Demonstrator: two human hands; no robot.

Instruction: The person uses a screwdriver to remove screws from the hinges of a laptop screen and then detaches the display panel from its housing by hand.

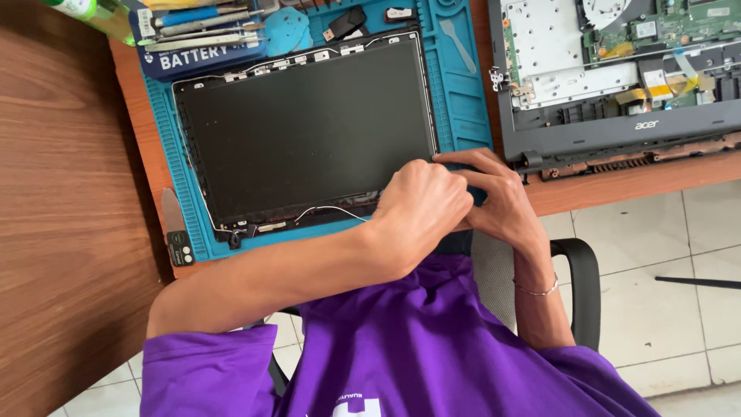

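A laptop screen panel (309, 131), dark and bare of its bezel, lies flat on a blue repair mat (463, 93) on the wooden tabletop (139, 131). Both hands meet at the panel's near right corner. The left hand (421, 212) is curled into a loose fist over the lower edge, knuckles up; whether it pinches anything underneath cannot be told, since its fingertips are hidden beneath the hand itself. The right hand (498, 197) lies just beside it, touching it, with the forefinger stretched along the corner of the panel and the other fingers bent; its grasp is likewise hard to make out, as the left hand covers part of it. A thin bracelet (538, 290) circles the right wrist.

A thin white cable (332, 208) loops along the panel's lower edge and vanishes under the left hand. Beyond the mat to the right sits the opened laptop base (617, 131), its circuit boards showing (the top of it is cut off by the frame). At the far left of the mat, a case of screwdrivers (201, 35) is only partly in view. A metal pry tool (171, 216) lies at the mat's near left edge. A black chair armrest (583, 286) shows beside the purple shirt (401, 347).
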